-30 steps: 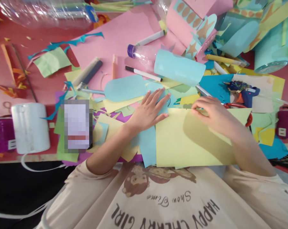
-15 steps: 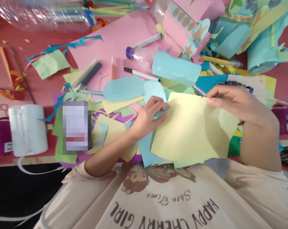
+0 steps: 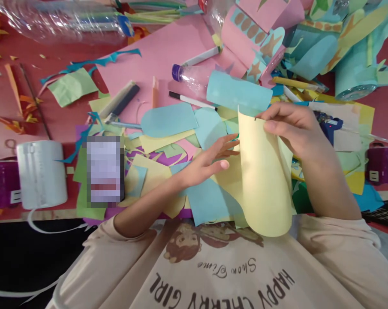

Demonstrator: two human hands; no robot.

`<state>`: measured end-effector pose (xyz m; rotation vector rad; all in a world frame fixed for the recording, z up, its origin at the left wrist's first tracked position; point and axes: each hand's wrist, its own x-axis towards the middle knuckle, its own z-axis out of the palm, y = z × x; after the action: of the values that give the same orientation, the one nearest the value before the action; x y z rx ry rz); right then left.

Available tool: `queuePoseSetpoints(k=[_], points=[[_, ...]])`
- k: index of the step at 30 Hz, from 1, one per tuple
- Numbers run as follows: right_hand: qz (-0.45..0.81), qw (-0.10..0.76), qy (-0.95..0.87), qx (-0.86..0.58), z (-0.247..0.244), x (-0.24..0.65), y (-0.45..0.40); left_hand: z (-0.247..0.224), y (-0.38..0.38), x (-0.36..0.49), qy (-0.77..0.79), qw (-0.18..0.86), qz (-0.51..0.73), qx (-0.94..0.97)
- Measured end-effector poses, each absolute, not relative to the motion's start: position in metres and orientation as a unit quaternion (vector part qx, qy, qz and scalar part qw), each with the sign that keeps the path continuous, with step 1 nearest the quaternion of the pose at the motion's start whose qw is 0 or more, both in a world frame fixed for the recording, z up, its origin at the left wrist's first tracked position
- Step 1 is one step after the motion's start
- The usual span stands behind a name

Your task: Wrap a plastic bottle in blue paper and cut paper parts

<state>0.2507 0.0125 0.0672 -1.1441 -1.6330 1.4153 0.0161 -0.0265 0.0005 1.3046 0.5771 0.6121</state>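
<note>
A pale yellow sheet of paper [image 3: 263, 180] hangs curved in front of my chest, its lower edge bowed over the shirt. My right hand [image 3: 285, 124] pinches its top edge between thumb and fingers, beside a small dark mark. To the left of the sheet, my left hand [image 3: 215, 159] has its fingers spread and holds nothing; its fingertips are close to the sheet's left edge. Under that hand lie blue and yellow paper pieces. Just behind the sheet is a plastic bottle wrapped in light blue paper [image 3: 239, 91], lying on its side.
A phone [image 3: 104, 171] with a blurred screen and a white cylindrical device [image 3: 42, 174] are at the left. A black-and-white marker [image 3: 193, 100] lies mid-table. Paper-covered bottles, including a blue one [image 3: 354, 77], stand or lie at the back right. Paper scraps cover much of the table.
The yellow sheet has gone from nearly flat to curved, and its top edge has moved left with my right hand. My left hand has let go of it and spread its fingers.
</note>
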Motion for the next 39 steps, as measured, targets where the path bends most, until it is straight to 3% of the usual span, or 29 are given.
queuePoseSetpoints(k=[13,19,28,33,39], points=[[0.336,0.276,-0.777,-0.456,0.053,0.210,0.028,0.005,-0.027,0.019,0.330,0.789,0.278,0.437],[0.382,0.257,-0.751,-0.474,0.038,0.221,0.026,0.008,-0.026,0.021,0.397,0.802,0.258,0.364],[0.618,0.290,-0.581,-0.444,0.026,0.241,0.018,0.005,-0.023,0.018,0.391,0.797,0.264,0.378],[0.652,0.261,-0.554,-0.447,0.018,0.231,0.010,0.004,-0.014,0.013,0.413,0.758,0.305,0.402],[0.607,0.236,-0.594,-0.473,0.014,0.228,0.006,0.001,-0.014,0.014,0.456,0.732,0.307,0.403]])
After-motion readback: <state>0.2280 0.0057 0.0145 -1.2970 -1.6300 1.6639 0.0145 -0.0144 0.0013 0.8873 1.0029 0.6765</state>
